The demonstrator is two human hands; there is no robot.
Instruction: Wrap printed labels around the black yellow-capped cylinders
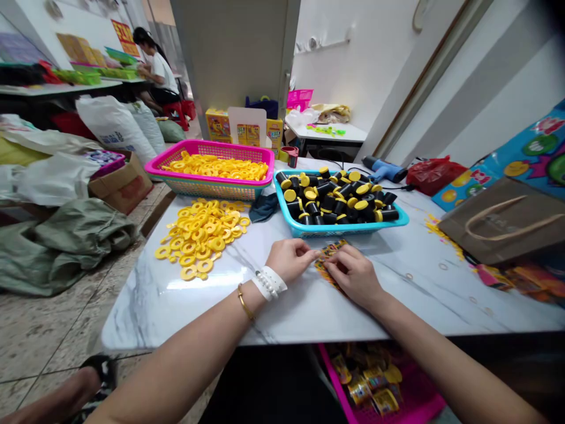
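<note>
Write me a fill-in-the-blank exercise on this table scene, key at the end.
The blue basket holds black cylinders with ____ caps.
The left hand wears a metal bangle coloured ____.
The loose yellow pieces lie to the ____ of the blue basket.
The basket behind these pieces has a ____ rim.

yellow; gold; left; pink

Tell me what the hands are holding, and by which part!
The left hand and right hand touch a colourful patterned piece at its left and right sides. I can't tell whether they grip it.

Patterned sheet [330,252] partly hidden by the hands [324,268], seemingly printed, details blurred.
</note>
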